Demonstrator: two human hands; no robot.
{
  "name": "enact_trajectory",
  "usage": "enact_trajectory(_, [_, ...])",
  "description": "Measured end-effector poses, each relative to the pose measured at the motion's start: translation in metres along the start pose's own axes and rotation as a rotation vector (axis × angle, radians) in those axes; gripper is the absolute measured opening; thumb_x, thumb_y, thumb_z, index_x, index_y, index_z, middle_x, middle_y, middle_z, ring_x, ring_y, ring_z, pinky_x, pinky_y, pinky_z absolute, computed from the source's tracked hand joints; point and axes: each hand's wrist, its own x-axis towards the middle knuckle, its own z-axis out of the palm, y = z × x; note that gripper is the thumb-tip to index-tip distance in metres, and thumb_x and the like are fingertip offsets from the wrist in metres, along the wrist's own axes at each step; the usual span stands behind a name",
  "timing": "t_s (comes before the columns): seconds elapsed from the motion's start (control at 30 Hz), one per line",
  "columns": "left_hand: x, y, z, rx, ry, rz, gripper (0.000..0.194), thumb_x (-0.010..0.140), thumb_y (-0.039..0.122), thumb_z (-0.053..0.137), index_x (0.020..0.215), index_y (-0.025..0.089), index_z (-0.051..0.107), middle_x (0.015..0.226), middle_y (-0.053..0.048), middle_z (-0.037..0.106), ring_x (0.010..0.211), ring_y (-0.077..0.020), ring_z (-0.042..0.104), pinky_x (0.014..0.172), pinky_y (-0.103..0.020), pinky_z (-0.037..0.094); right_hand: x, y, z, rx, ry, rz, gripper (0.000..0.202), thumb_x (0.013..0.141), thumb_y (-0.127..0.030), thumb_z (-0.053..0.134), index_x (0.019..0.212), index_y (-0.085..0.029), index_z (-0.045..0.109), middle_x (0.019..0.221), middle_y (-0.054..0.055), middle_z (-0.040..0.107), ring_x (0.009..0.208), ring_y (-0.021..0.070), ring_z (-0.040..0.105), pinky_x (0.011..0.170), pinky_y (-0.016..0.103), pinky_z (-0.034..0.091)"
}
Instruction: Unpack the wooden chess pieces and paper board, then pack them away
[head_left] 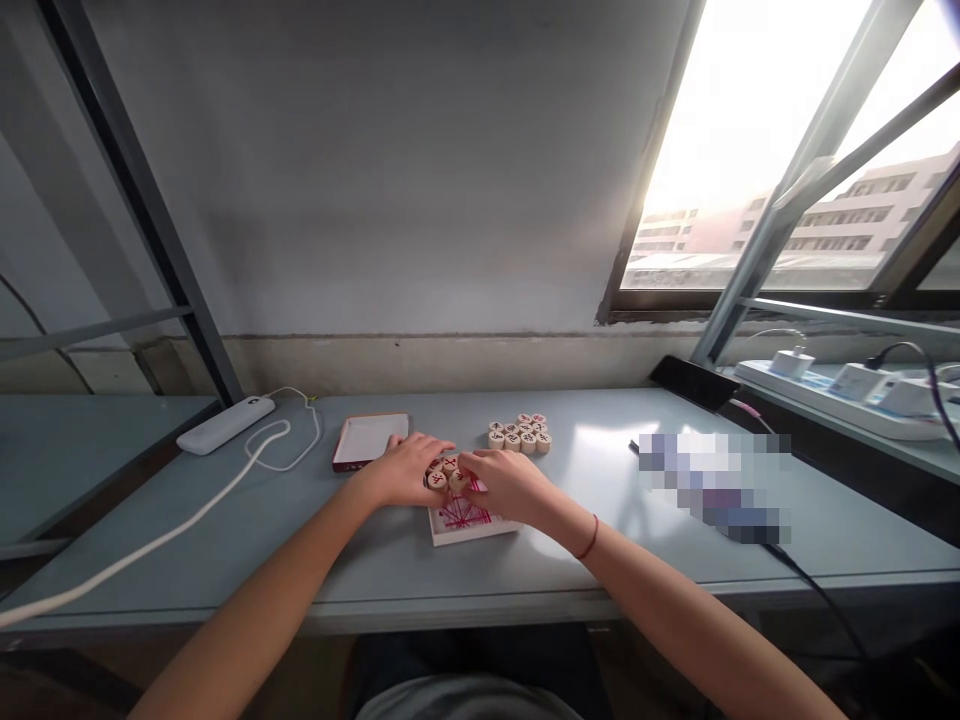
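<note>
Several round wooden Chinese chess pieces (438,481) with red characters sit between my two hands, over the far left part of a white box tray (476,537). My left hand (409,468) curls round their left and far side. On their right, my right hand (506,482) bends its fingers down onto a piece, hiding part of it. Inside the tray lies a sheet with pink-red lines (463,513). Beyond my right hand, more Chinese chess pieces (520,437) stand grouped in stacks, most with black characters and some with red.
A box lid (345,442) lies inside up, left of my hands. Farther left are a white power strip (225,425) and its cable (172,537). On the right are a blurred-out object (712,488), a dark flat device (691,384) and another power strip (840,400) with plugs.
</note>
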Motion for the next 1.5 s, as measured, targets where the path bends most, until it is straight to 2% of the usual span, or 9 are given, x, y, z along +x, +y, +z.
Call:
enact_trajectory(0.27, [0.001, 0.002, 0.005, 0.012, 0.071, 0.023, 0.052, 0.074, 0.042, 0.054, 0.124, 0.030, 0.046, 0.122, -0.005, 0.055, 0.117, -0.0283, 0.041, 0.095, -0.043, 0.030, 0.003, 0.006, -0.004, 0.159, -0.001, -0.011, 0.013, 0.080, -0.030, 0.054, 0.087, -0.020, 0.058, 0.076, 0.002, 0.065, 0.061, 0.0132, 0.056, 0.049, 0.021, 0.025])
enact_trajectory(0.33, [0.002, 0.005, 0.007, 0.015, 0.109, 0.042, 0.049, 0.076, 0.044, 0.052, 0.123, 0.030, 0.048, 0.121, -0.005, 0.054, 0.116, -0.0276, 0.042, 0.096, -0.043, 0.029, 0.010, 0.027, -0.012, 0.244, 0.031, 0.077, 0.015, 0.080, -0.033, 0.053, 0.086, -0.021, 0.060, 0.079, 0.002, 0.066, 0.064, 0.0128, 0.057, 0.051, 0.020, 0.030])
enact_trajectory(0.43, [0.002, 0.008, 0.011, -0.003, 0.111, 0.060, 0.053, 0.076, 0.046, 0.054, 0.126, 0.032, 0.045, 0.125, -0.005, 0.050, 0.115, -0.0274, 0.043, 0.097, -0.043, 0.027, 0.026, 0.071, -0.022, 0.172, 0.153, 0.389, 0.020, 0.080, -0.031, 0.048, 0.088, -0.021, 0.063, 0.087, 0.005, 0.067, 0.071, 0.0156, 0.059, 0.055, 0.022, 0.035])
enact_trajectory(0.53, [0.002, 0.008, 0.013, -0.037, 0.078, 0.056, 0.062, 0.076, 0.048, 0.056, 0.133, 0.033, 0.038, 0.128, -0.007, 0.047, 0.117, -0.0282, 0.042, 0.098, -0.044, 0.026, 0.047, 0.106, -0.021, 0.066, 0.041, 0.574, 0.026, 0.075, -0.029, 0.053, 0.095, -0.020, 0.066, 0.092, 0.009, 0.067, 0.076, 0.0197, 0.061, 0.056, 0.023, 0.037])
enact_trajectory(0.63, [0.002, 0.007, 0.013, -0.062, 0.068, 0.069, 0.065, 0.076, 0.049, 0.057, 0.136, 0.034, 0.034, 0.129, -0.007, 0.048, 0.119, -0.0286, 0.040, 0.097, -0.045, 0.026, 0.061, 0.120, -0.015, 0.060, -0.170, 0.663, 0.024, 0.070, -0.027, 0.058, 0.089, -0.017, 0.069, 0.086, 0.011, 0.068, 0.072, 0.0203, 0.063, 0.056, 0.024, 0.041])
enact_trajectory(0.73, [0.002, 0.006, 0.012, -0.062, 0.070, 0.070, 0.064, 0.078, 0.049, 0.055, 0.136, 0.034, 0.034, 0.128, -0.006, 0.050, 0.120, -0.0285, 0.038, 0.097, -0.045, 0.026, 0.069, 0.121, -0.009, 0.052, -0.252, 0.669, 0.020, 0.066, -0.025, 0.063, 0.082, -0.015, 0.070, 0.081, 0.011, 0.068, 0.069, 0.0201, 0.063, 0.055, 0.025, 0.043])
enact_trajectory(0.97, [0.002, 0.004, 0.012, -0.068, 0.075, 0.069, 0.060, 0.079, 0.048, 0.053, 0.135, 0.033, 0.035, 0.126, -0.005, 0.052, 0.120, -0.0270, 0.039, 0.098, -0.046, 0.024, 0.074, 0.124, -0.004, 0.040, -0.246, 0.625, 0.022, 0.060, -0.020, 0.068, 0.080, -0.013, 0.071, 0.077, 0.012, 0.068, 0.067, 0.0206, 0.063, 0.056, 0.026, 0.045])
enact_trajectory(1.17, [0.006, -0.004, 0.015, -0.049, 0.178, 0.074, 0.058, 0.081, 0.053, 0.051, 0.133, 0.030, 0.039, 0.127, -0.007, 0.050, 0.120, -0.0270, 0.039, 0.099, -0.046, 0.025, 0.069, 0.139, -0.003, 0.130, -0.141, 0.622, 0.036, 0.066, -0.025, 0.066, 0.100, -0.011, 0.068, 0.067, 0.008, 0.068, 0.060, 0.0156, 0.062, 0.055, 0.022, 0.043])
enact_trajectory(1.5, [0.007, -0.007, 0.015, -0.041, 0.195, 0.091, 0.055, 0.082, 0.056, 0.049, 0.130, 0.029, 0.044, 0.125, -0.007, 0.052, 0.119, -0.0268, 0.039, 0.098, -0.045, 0.027, 0.072, 0.143, 0.002, 0.095, -0.229, 0.563, 0.017, 0.061, -0.025, 0.069, 0.073, -0.013, 0.071, 0.064, 0.009, 0.067, 0.058, 0.0171, 0.060, 0.050, 0.023, 0.041])
